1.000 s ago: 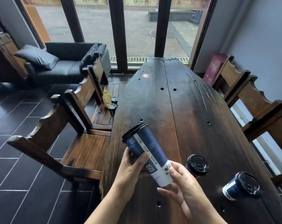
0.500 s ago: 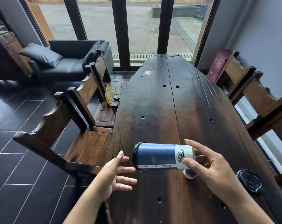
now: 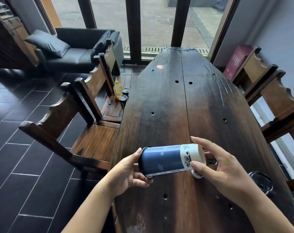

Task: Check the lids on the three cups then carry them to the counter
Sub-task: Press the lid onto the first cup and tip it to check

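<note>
A blue and white paper cup [image 3: 166,160] with a black lid lies sideways in the air above the dark wooden table [image 3: 176,105], lid end pointing left. My left hand [image 3: 127,172] is closed around the lid end. My right hand [image 3: 217,167] grips the white base end. A second cup [image 3: 197,174] stands on the table behind my right hand, mostly hidden, with only part of it showing. A third cup, seen by its black lid [image 3: 260,181], stands near the table's right edge.
Wooden chairs [image 3: 85,132] line the left side and more chairs [image 3: 277,101] the right. A yellow bottle [image 3: 118,89] and two dark cans [image 3: 123,99] sit on a left chair seat. A black sofa [image 3: 72,51] and glass doors lie beyond.
The cup went from tilted with its lid up to lying level, lid to the left. My left hand let go about half a second ago and now grips the lid end again.
</note>
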A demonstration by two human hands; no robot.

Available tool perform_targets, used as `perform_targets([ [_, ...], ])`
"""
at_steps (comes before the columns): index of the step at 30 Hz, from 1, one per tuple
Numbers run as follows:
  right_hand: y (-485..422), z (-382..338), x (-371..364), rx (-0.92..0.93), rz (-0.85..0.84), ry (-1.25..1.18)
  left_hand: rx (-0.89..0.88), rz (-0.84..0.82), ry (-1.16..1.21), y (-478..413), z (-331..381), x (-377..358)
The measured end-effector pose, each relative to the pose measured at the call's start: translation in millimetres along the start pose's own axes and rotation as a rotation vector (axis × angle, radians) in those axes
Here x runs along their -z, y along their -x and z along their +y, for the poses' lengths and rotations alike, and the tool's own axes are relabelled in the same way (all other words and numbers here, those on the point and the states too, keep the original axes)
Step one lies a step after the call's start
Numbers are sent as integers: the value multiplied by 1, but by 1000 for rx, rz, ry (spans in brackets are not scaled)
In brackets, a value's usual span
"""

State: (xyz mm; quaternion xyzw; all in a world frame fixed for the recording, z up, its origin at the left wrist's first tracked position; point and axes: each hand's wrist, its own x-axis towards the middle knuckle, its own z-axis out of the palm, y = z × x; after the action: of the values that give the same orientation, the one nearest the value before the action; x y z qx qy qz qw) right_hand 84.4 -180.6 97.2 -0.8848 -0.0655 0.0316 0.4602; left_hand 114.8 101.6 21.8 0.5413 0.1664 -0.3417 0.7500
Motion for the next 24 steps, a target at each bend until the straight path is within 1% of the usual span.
perform_targets([
  [5, -1, 1, -1, -63, -11, -87, -104, -42, 82, 6, -3, 3],
  [8, -3, -2, -1, -154, -3, -336, -159, -119, 137, 6, -5, 6],
  [10, -5, -2, -2, -205, 18, -406, -195, -158, 192, 4, -7, 9],
  [14, -9, -4, -2, -231, 47, -392, -253, -170, 211, 1, -9, 11],
  [18, -9, -4, -1, -224, 50, -378, -258, -171, 199, 3, -7, 10],
  [21, -9, -4, 1, -184, 50, -335, -207, -195, 119, 6, -4, 8],
  [24, -6, -8, 3, -142, 55, -276, -98, -172, 43, 8, 0, 5],
])
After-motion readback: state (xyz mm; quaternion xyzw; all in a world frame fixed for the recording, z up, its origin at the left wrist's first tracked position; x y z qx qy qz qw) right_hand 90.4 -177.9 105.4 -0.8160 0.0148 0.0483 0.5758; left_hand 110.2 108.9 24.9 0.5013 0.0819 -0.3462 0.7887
